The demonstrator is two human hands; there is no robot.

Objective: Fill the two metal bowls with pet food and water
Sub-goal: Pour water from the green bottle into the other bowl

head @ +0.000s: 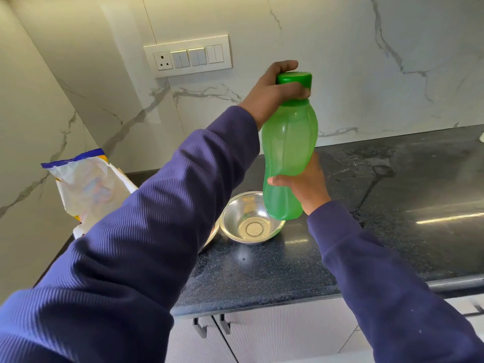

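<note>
**Above the empty bowl: bottle upright, cap not yet off**

Over the dark surface point(301, 260), the green water bottle point(288, 158) is standing nearly upright. The right hand point(306, 184) is gripping its lower body; the left hand point(275, 90) is curling round the cap point(294, 78). The empty metal bowl point(251, 221) is sitting just below and left of the bottle's base.

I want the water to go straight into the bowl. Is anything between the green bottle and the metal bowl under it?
Only the bottle's own cap, still on and gripped by the left hand. The right hand holds the green bottle above the metal bowl, whose mouth is uncovered.
</note>
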